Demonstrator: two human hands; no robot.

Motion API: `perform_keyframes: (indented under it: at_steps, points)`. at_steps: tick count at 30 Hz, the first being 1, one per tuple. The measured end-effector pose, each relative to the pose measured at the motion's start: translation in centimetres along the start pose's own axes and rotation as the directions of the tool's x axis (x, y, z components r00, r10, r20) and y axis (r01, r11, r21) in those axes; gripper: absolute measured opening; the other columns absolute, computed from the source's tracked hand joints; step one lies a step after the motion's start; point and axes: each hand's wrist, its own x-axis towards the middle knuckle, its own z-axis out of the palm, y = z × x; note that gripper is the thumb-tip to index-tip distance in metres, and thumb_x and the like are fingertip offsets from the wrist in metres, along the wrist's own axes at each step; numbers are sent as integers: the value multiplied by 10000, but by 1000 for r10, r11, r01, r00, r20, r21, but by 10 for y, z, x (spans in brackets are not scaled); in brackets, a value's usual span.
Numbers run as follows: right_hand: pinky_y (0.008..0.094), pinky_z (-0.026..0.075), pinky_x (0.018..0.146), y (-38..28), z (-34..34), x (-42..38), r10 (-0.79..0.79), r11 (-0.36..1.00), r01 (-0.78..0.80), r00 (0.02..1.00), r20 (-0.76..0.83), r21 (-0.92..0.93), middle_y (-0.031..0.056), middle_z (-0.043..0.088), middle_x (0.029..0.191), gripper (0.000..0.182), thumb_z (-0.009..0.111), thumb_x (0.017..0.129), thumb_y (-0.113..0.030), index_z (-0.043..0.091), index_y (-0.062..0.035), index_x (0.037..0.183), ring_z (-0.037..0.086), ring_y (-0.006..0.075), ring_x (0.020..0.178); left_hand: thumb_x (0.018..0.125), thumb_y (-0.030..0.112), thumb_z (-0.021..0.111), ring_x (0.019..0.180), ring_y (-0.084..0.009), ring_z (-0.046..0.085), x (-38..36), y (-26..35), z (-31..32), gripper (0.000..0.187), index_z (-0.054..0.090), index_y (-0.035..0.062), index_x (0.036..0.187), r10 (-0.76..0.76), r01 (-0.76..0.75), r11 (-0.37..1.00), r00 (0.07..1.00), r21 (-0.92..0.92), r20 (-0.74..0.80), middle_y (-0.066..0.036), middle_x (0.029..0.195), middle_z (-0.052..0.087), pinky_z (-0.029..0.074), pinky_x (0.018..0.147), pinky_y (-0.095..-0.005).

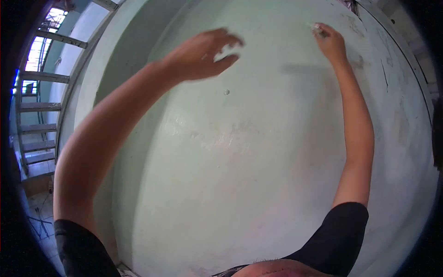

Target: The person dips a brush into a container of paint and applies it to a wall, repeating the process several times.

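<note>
A pale green wall (240, 184) fills most of the head view. In front of its upper part, my left hand (203, 54) is raised, its thumb apart from the curved fingers and nothing visible between them. Below that hand, a small round whitish spot (226, 92) marks the wall. At upper right, my right hand (330, 44) has its fingers closed on a small, whitish, crumpled-looking piece (317, 29), partly hidden by the fingers. What this piece is, I cannot tell.
On the left stands a ladder-like frame (41, 107) with several rungs, and a bright barred window (46, 41) shows behind it. A raised ledge (110, 64) runs along the wall's left side. Cracks and stains (384, 76) mark the right side.
</note>
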Motion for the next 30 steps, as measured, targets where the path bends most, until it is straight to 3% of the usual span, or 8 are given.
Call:
perform_keyframes:
  at_steps: [3,5,8,10,17,20,23,30]
  points:
    - [285,483,715,-68,-27,-62,-215,919,161,970,115,360,106,620,946,246,639,751,-104,585,-57,986,613,243,817,848,222,534,864,-228,572,53,7,8,280,541,86,1092,83,-88,994,994,-70,-68,-112,1017,565,478,762,-359]
    - [275,482,710,-110,-52,-97,-306,920,219,921,243,326,102,606,903,256,656,725,-60,573,-46,967,611,223,805,841,208,531,834,-219,577,72,12,8,282,542,87,1096,121,-126,991,986,-36,-117,-102,986,582,481,756,-349]
    - [309,492,722,-148,-83,-117,-211,913,15,873,439,407,101,621,890,251,661,741,-122,586,-68,974,609,240,790,837,200,528,813,-210,580,79,4,13,286,543,88,1099,97,-104,993,990,-62,-99,-97,962,590,483,750,-337]
    - [293,486,729,-156,-89,-115,-26,732,-563,539,842,384,94,629,914,271,651,741,-98,586,-51,999,607,195,796,839,202,527,809,-205,581,76,-1,13,285,543,85,1098,91,-97,989,994,-114,-57,-99,964,588,484,748,-336]
    - [291,486,649,12,-33,-13,284,795,-498,811,511,347,56,628,855,273,585,804,-192,591,7,991,587,136,757,852,171,518,804,-192,585,58,-10,18,238,553,71,1065,43,-35,993,997,-114,65,-106,937,583,489,739,-342]
    - [383,469,664,88,-32,55,236,953,-223,971,37,-206,155,635,834,417,545,800,-409,621,-16,916,611,312,745,861,186,511,815,-194,586,54,-17,13,229,563,66,1049,23,-15,995,996,-95,83,-105,940,583,488,744,-342]
    - [414,464,692,94,-20,74,375,817,-406,914,-157,-410,171,632,861,449,541,782,-460,636,-38,907,600,342,811,863,221,493,822,-204,583,51,-26,8,248,577,62,1034,19,-17,999,998,-41,67,-102,955,588,473,754,-345]
    - [308,469,676,-17,-13,-3,80,990,-104,972,221,99,135,633,797,267,635,753,-240,631,-77,964,598,265,717,874,220,476,859,-205,570,35,-41,-11,250,576,59,1038,17,-18,999,1000,28,20,-95,955,601,467,789,-361]
